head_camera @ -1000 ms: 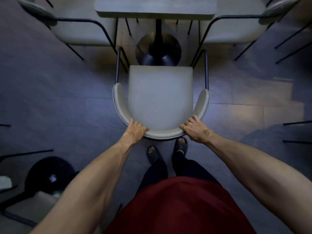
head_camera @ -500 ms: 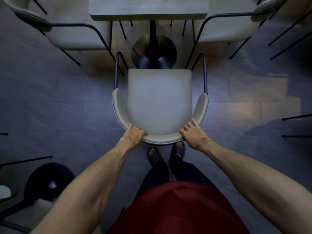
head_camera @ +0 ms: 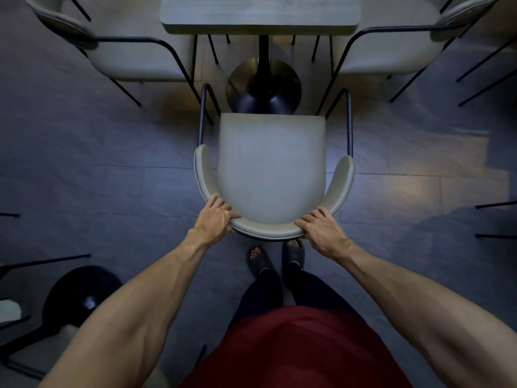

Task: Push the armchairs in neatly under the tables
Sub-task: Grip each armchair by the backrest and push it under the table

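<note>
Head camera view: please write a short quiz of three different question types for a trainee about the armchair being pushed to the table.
1. True or false: both hands hold the curved backrest of the middle armchair.
2. Multiple choice: the seat of this armchair is A) fully under the table; B) not yet under the tabletop, its front edge over the round table base; C) turned sideways.
3. Fill in: the armchair on the left and the armchair on the right each stand at a ____ of the table.

Key: 1 true, with left hand and right hand; 2 B; 3 side.
</note>
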